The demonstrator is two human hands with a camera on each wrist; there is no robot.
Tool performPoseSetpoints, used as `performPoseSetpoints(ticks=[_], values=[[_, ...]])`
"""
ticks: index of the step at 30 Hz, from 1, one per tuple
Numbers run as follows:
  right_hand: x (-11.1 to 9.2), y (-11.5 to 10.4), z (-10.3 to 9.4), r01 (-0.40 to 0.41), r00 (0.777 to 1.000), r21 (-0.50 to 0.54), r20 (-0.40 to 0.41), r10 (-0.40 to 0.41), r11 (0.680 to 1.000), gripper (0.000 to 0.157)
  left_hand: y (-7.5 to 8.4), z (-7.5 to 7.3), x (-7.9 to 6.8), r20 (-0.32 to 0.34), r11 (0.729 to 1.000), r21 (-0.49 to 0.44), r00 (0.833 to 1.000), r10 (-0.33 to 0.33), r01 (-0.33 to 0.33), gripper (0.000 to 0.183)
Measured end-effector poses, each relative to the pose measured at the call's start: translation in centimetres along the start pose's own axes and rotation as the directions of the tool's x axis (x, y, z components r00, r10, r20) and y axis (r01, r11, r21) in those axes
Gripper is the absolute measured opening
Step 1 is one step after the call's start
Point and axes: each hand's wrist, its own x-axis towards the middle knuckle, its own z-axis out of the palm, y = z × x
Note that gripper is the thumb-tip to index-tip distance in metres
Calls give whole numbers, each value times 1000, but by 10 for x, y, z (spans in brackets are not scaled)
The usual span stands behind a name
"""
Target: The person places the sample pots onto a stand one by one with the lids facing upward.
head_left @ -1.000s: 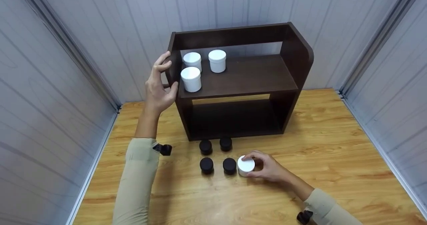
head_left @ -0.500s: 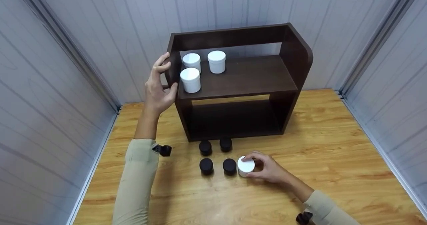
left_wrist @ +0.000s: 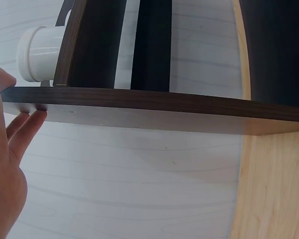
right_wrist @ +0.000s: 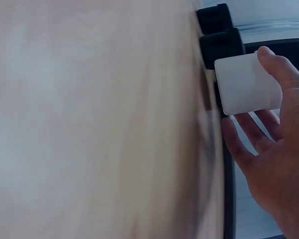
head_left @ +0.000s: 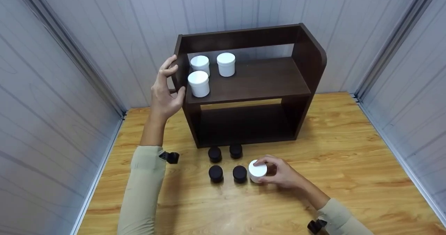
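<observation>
At the front of a dark brown two-tier shelf (head_left: 258,78), my right hand (head_left: 284,174) pinches a white lidded jar (head_left: 257,171) between thumb and fingers. In the right wrist view the jar (right_wrist: 246,84) is upright in the fingers, its lid toward the thumb; whether its base touches the table cannot be told. My left hand (head_left: 165,95) grips the shelf's left side panel (left_wrist: 154,102), thumb on one face and fingers on the other. Three more white jars stand at the left of the upper tier, including the front one (head_left: 199,84) near the left thumb.
Several black lidded jars, one of them (head_left: 239,174) just left of the held white jar, stand on the wooden table (head_left: 348,179) before the shelf. The lower tier (head_left: 244,123) lies behind them. Pale panel walls (head_left: 62,99) enclose the table at the back and sides.
The white jar in my right hand has shifted slightly up and right in the head view, widening its gap from the black jar. My left hand keeps its hold on the shelf.
</observation>
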Motion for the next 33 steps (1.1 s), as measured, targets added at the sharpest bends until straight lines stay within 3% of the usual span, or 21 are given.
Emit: performPoseSetpoints(ticks=[7, 18, 33], values=[[9, -15, -11, 30, 999, -40, -10, -30, 999, 39, 1, -1, 1, -6, 1000, -4, 1000, 4, -4, 55], [21, -42, -24, 63, 990, 38, -129, -58, 997, 43, 1, 0, 2, -2, 1000, 7, 1000, 10, -10, 55], [31, -67, -33, 179, 965, 105, -211, -154, 978, 42, 0, -1, -1, 4, 1000, 15, 1000, -13, 13, 54]])
